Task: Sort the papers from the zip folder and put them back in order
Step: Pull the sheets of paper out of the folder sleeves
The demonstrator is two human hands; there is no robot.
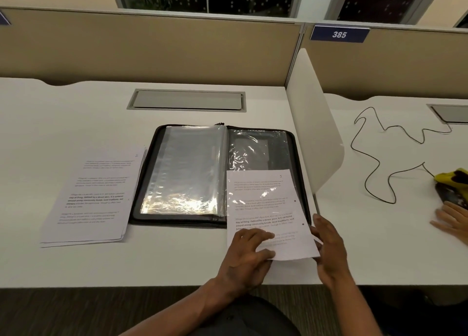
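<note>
Sheet (266, 209) under flat left hand (249, 249)

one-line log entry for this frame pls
stage: refiling | left hand: flat on sheet | right hand: at sheet's right edge | zip folder: open | paper stack: left of folder

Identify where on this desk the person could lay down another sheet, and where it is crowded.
Bare desk lies behind the paper stack, left of the cable hatch, and along the front edge between stack and left hand. It is crowded at the front right, where both hands and the sheet overlap the zip folder by the divider.
</note>
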